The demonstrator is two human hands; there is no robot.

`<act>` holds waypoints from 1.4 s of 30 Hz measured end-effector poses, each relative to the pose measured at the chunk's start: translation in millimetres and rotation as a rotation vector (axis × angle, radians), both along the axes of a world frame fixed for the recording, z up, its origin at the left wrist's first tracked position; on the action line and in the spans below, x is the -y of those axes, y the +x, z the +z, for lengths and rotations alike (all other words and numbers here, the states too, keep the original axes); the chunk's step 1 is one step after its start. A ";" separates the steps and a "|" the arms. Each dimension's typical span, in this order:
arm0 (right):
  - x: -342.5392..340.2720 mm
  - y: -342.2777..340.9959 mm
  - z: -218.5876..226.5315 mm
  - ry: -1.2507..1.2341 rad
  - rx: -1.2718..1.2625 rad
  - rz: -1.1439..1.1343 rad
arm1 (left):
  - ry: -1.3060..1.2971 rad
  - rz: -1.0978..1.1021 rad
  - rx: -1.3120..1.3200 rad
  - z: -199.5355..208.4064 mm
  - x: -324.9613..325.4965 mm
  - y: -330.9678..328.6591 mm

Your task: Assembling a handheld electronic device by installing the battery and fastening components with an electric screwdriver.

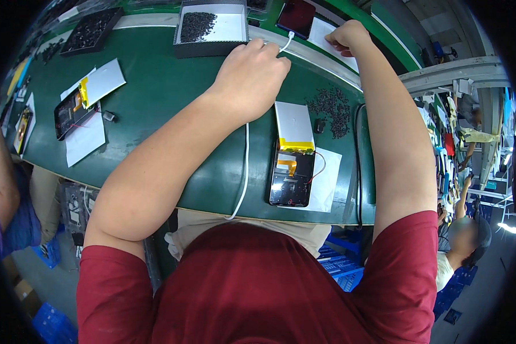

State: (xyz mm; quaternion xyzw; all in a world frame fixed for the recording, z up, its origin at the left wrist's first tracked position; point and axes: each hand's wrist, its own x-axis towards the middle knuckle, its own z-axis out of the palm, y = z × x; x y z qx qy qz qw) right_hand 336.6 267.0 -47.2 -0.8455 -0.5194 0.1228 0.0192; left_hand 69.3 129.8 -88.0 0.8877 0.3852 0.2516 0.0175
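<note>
Currently, the open casing (pixel 289 186) lies right of centre in the frame, its battery (pixel 294 121) folded out above it. Work on this unit appears partly done: the battery is unseated and the casing uncovered. The left hand (pixel 255 71) is curled over the white cable (pixel 246 166); the right hand (pixel 347 38) is bent over a paper sheet (pixel 321 33), upper right. Whether either grips cannot be determined. The green bench (pixel 155 80) also carries black pellets (pixel 333 112) and, at left, a second casing (pixel 64 125). A seated co-worker (pixel 463 243) appears lower right.
</note>
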 end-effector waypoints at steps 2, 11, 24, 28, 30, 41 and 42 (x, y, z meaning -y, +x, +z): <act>-0.3 0.6 -0.2 0.006 -0.018 -0.021 | 0.001 0.002 0.001 -0.5 0.7 0.2; 7.6 9.7 -5.3 0.110 -0.351 -0.208 | 0.009 0.008 -0.011 -0.3 0.1 1.6; 51.6 28.1 -37.8 0.516 -0.253 0.223 | -0.044 -0.010 0.028 3.4 2.8 -0.2; 58.1 21.5 -32.2 0.553 -0.130 0.327 | -0.053 -0.016 0.045 5.0 3.0 -0.9; 57.1 27.0 -26.9 0.551 -0.099 0.393 | -0.046 -0.017 0.046 5.0 2.0 0.3; 22.5 55.2 -18.9 0.190 -0.547 0.360 | -0.041 -0.021 0.050 4.2 2.4 2.2; 22.1 59.2 -19.7 0.146 -0.568 0.362 | -0.037 -0.024 0.047 5.2 3.0 3.0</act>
